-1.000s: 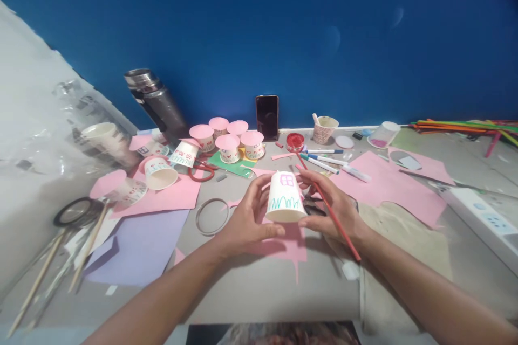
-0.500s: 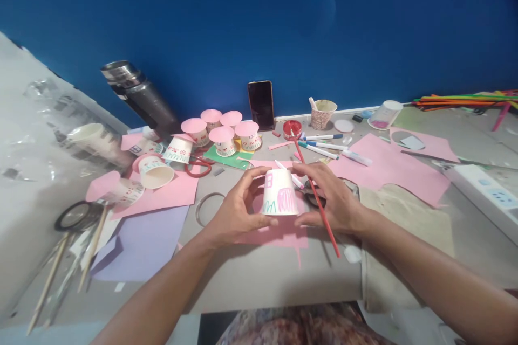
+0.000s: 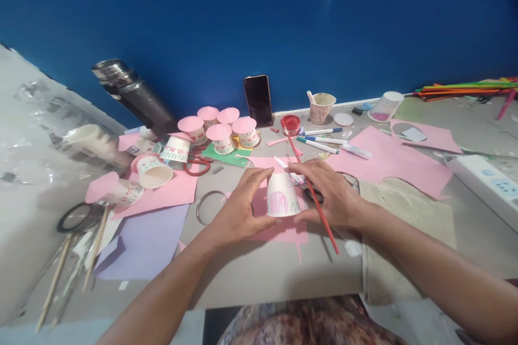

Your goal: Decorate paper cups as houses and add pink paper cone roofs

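Rotated since before: upturned paper cup, pink door now frontward. Clasped between left hand and right hand, red brush also pinched rightward.

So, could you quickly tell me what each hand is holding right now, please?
Left hand: gripping the cup.
Right hand: holding the brush, fingers also on the cup.

Matt white paper cup held over matt pink paper sheet. Flask seen as brushed metal, dull sheen. Phone screen glossy. Bench surfaced matt grey, smooth.
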Motion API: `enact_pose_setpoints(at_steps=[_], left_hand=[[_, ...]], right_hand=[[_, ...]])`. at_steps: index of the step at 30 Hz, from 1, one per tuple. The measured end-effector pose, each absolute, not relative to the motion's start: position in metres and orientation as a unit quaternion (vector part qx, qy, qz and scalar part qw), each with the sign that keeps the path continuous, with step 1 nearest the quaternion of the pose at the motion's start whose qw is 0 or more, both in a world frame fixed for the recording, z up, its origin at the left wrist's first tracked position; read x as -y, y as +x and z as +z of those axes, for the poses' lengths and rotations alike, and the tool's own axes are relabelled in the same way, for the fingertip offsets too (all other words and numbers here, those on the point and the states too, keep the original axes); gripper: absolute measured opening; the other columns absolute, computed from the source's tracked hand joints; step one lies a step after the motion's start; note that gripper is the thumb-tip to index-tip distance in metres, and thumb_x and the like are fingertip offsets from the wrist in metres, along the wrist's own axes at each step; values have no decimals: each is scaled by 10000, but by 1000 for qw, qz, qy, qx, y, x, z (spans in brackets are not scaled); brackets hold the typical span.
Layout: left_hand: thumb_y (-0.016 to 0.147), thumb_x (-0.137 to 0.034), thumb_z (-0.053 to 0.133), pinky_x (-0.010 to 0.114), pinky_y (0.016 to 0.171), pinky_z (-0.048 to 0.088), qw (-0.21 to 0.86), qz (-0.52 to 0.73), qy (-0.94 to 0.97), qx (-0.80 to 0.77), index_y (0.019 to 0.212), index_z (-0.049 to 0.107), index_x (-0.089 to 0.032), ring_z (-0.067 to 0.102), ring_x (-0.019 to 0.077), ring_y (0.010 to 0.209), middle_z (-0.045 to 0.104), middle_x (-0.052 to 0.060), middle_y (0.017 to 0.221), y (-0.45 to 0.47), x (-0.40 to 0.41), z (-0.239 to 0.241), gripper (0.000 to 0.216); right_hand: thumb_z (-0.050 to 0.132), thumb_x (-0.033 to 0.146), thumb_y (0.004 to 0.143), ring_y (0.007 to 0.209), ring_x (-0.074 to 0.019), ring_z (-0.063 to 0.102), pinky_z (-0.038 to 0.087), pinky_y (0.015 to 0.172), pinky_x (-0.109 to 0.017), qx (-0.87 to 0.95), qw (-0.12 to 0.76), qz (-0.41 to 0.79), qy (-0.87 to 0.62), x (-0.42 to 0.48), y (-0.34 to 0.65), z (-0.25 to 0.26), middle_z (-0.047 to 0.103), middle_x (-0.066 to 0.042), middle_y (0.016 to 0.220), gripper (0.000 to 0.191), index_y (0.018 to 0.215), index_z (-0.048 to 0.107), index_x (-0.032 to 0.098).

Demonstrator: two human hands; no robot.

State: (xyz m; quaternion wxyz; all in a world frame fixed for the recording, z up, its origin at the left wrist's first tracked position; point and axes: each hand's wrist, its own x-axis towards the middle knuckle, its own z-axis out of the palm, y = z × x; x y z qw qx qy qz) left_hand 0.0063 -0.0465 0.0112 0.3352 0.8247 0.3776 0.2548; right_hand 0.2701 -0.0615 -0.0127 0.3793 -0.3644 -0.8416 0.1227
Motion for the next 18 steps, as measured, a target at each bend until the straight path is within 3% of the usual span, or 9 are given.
enact_pose_setpoints(at_steps=[3, 5, 8, 10, 18], left_hand=[[743, -135, 784, 455, 1151, 493, 350, 268, 808, -390, 1498, 486, -298, 523, 296, 1379, 522, 89, 1476, 5, 44, 9, 828], [733, -105, 755, 437, 1130, 510, 362, 296, 789, -399, 1473, 507, -325, 528, 281, 1372, 518, 70, 1476, 3, 41, 6, 812], [728, -83, 730, 437, 1138, 503, 391, 322, 758, -411, 1451, 521, -363, 523, 272, 1389, 503, 47, 1497, 1, 37, 2, 802], [722, -81, 736, 438, 1143, 498, 412, 322, 743, -418, 1444, 525, -374, 518, 272, 1402, 502, 39, 1505, 1, 36, 2, 807], [726, -116, 770, 447, 1132, 510, 432, 335, 725, -418, 1445, 536, -366, 522, 295, 1409, 518, 48, 1513, 1, 37, 3, 796]], right_hand=[[692, 583, 959, 1120, -324, 690, 590, 945, -507, 771, 468, 174, -395, 69, 273, -4, 750, -108, 1285, 580, 1461, 592, 310], [578, 448, 1058, 986, -284, 720, 600, 856, -469, 683, 556, 206, -427, 74, 277, 3, 799, -80, 1104, 324, 1338, 697, 336], [579, 480, 1055, 763, -245, 691, 545, 622, -389, 552, 666, 263, -427, 77, 283, 11, 781, -87, 873, 308, 1154, 797, 286], [631, 537, 1017, 654, -204, 644, 487, 535, -339, 504, 693, 316, -408, 76, 286, 14, 764, -85, 812, 349, 1062, 825, 250], [774, 396, 942, 532, -129, 586, 467, 495, -253, 465, 679, 394, -409, 76, 287, 22, 678, -26, 611, 227, 817, 812, 211]])
